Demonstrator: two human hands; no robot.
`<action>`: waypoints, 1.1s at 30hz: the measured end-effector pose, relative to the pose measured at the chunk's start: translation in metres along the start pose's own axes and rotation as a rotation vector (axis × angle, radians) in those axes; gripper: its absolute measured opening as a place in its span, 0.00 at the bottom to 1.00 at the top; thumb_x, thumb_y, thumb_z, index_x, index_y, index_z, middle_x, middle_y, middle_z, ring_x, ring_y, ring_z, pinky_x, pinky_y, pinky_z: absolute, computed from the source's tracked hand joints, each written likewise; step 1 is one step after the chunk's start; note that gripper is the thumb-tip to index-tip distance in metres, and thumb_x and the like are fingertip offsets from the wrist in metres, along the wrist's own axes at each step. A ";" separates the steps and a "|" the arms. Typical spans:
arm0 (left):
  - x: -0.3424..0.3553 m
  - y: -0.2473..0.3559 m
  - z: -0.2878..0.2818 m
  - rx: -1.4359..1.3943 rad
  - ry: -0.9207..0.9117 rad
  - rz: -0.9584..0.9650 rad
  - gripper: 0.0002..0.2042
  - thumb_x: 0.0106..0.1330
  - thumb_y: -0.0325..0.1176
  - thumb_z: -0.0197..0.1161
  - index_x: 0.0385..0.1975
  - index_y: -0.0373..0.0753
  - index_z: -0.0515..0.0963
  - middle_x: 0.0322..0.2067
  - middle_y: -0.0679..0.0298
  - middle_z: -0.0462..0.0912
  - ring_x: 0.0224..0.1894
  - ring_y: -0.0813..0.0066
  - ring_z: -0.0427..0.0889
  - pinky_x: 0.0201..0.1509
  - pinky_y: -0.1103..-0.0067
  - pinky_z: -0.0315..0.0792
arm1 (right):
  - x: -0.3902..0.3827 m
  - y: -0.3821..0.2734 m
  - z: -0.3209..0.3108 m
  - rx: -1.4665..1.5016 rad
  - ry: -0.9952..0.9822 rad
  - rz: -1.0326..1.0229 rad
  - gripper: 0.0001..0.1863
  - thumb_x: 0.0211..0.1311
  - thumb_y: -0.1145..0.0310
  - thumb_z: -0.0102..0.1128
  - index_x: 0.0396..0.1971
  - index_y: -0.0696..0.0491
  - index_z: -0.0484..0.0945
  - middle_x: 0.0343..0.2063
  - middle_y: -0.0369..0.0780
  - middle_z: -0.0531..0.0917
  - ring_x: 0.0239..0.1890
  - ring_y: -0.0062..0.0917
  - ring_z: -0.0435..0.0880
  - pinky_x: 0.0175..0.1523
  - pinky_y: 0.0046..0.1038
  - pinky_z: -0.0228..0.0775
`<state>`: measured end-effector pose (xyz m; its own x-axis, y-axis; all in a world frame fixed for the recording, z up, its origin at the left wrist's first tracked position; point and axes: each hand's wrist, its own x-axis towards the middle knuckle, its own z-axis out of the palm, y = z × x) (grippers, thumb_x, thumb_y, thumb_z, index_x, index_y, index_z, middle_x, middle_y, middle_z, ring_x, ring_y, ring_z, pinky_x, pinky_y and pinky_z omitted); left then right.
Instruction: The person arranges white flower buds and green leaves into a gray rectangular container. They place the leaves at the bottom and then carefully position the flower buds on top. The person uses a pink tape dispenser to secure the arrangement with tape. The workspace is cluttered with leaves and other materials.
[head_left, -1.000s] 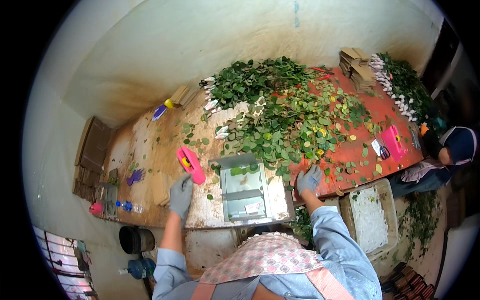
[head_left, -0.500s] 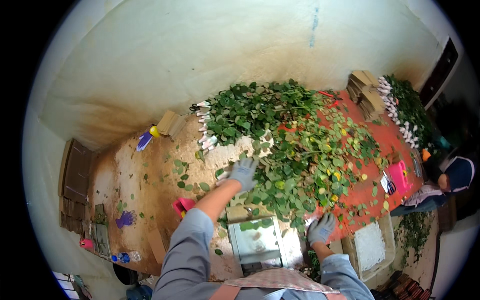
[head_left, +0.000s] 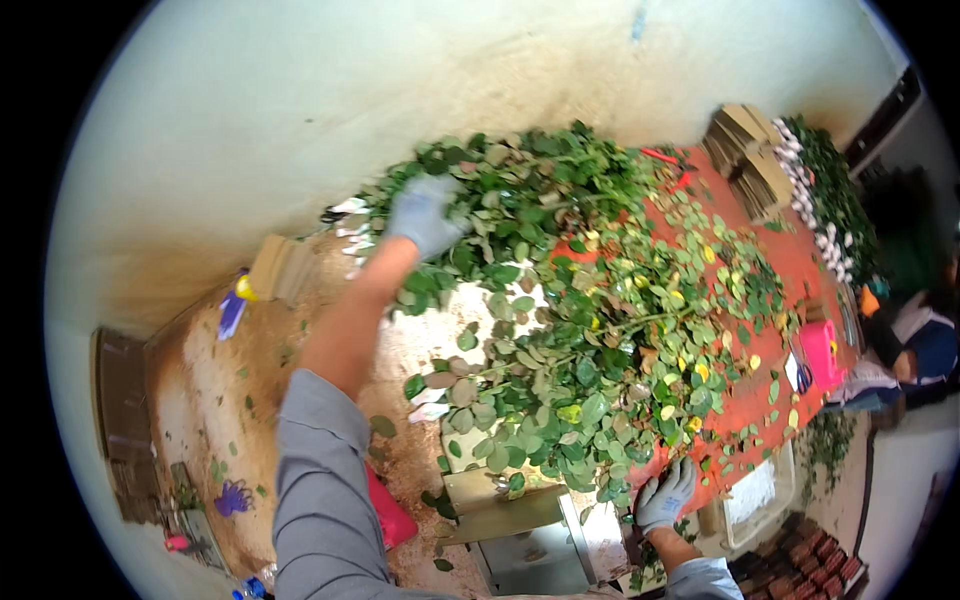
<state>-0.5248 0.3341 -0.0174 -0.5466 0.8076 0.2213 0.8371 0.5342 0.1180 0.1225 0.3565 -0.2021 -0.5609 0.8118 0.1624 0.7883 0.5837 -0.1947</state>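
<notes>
Here the left hand (head_left: pixel 423 213), in a grey-blue glove, reaches far out across the counter (head_left: pixel 215 385) and lies on the near edge of the big heap of green leafy stems (head_left: pixel 560 300); its fingers curl into the foliage, though whether they have closed on a stem cannot be told. The heap spreads from the wall side over the pale, dusty counter top and onto the red sheet (head_left: pixel 790 265) further right, with loose leaves scattered about.

The right hand (head_left: pixel 665 495), also gloved, sits low at the front edge of the counter, fingers spread flat and holding nothing, just under the overhanging leaves. Between the two arms stands a grey metal box with a glass-like top (head_left: pixel 520 540). A bright pink plastic object (head_left: pixel 392 515) lies partly hidden behind the left sleeve. At the far right, another person in dark blue and white (head_left: pixel 915 345) is beside a pink container (head_left: pixel 822 352).
</notes>
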 end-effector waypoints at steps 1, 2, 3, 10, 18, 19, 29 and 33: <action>0.015 -0.048 0.030 0.066 0.070 -0.041 0.42 0.55 0.56 0.74 0.68 0.42 0.69 0.69 0.49 0.69 0.71 0.51 0.67 0.75 0.62 0.62 | 0.002 0.002 0.000 -0.002 -0.017 -0.007 0.34 0.69 0.60 0.50 0.69 0.63 0.59 0.70 0.59 0.61 0.72 0.61 0.57 0.74 0.59 0.46; 0.034 -0.058 0.039 0.151 -0.100 -0.165 0.53 0.51 0.60 0.75 0.76 0.44 0.58 0.73 0.49 0.61 0.76 0.49 0.57 0.78 0.58 0.56 | 0.001 0.003 0.000 -0.018 -0.031 0.015 0.34 0.68 0.59 0.52 0.69 0.62 0.59 0.70 0.60 0.61 0.72 0.61 0.57 0.74 0.58 0.46; 0.046 -0.066 0.047 0.255 -0.237 -0.227 0.59 0.48 0.61 0.75 0.78 0.45 0.50 0.77 0.51 0.53 0.79 0.49 0.51 0.79 0.54 0.50 | -0.001 0.006 0.000 -0.008 -0.022 0.021 0.35 0.68 0.59 0.52 0.69 0.62 0.60 0.70 0.60 0.61 0.72 0.61 0.57 0.74 0.58 0.46; 0.061 -0.130 0.124 0.123 -0.466 -0.348 0.49 0.59 0.50 0.66 0.78 0.40 0.47 0.72 0.47 0.64 0.73 0.47 0.64 0.75 0.58 0.61 | 0.002 0.001 0.000 -0.018 -0.054 0.068 0.35 0.65 0.59 0.53 0.69 0.62 0.61 0.71 0.60 0.60 0.72 0.61 0.57 0.74 0.58 0.47; 0.047 -0.101 0.118 0.120 -0.740 0.053 0.31 0.48 0.53 0.74 0.46 0.31 0.85 0.50 0.43 0.85 0.51 0.45 0.85 0.59 0.63 0.78 | -0.003 0.002 0.000 -0.006 -0.027 0.079 0.35 0.65 0.59 0.53 0.69 0.62 0.60 0.70 0.60 0.61 0.72 0.61 0.57 0.73 0.58 0.46; 0.037 -0.076 0.089 0.010 -0.729 -0.077 0.34 0.45 0.53 0.76 0.47 0.32 0.84 0.51 0.43 0.85 0.52 0.46 0.85 0.60 0.64 0.78 | -0.006 0.002 -0.001 -0.009 -0.032 0.095 0.35 0.65 0.59 0.53 0.69 0.62 0.60 0.70 0.60 0.61 0.72 0.61 0.57 0.73 0.58 0.46; -0.055 0.038 -0.069 0.406 0.044 0.087 0.12 0.52 0.39 0.69 0.33 0.41 0.81 0.35 0.55 0.83 0.43 0.56 0.81 0.47 0.60 0.71 | -0.004 0.005 0.003 0.027 0.010 0.076 0.35 0.63 0.60 0.54 0.67 0.61 0.61 0.69 0.59 0.61 0.72 0.60 0.57 0.74 0.58 0.46; -0.154 0.098 -0.032 0.520 -0.236 0.125 0.38 0.62 0.63 0.59 0.57 0.31 0.76 0.44 0.53 0.77 0.49 0.56 0.74 0.57 0.57 0.64 | -0.005 0.004 0.003 0.065 0.036 0.076 0.36 0.62 0.61 0.55 0.67 0.62 0.61 0.69 0.60 0.60 0.70 0.60 0.58 0.73 0.58 0.46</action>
<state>-0.3575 0.2542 -0.0092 -0.4844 0.8745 -0.0261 0.8071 0.4352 -0.3991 0.1278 0.3547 -0.2069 -0.4897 0.8533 0.1792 0.8095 0.5213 -0.2702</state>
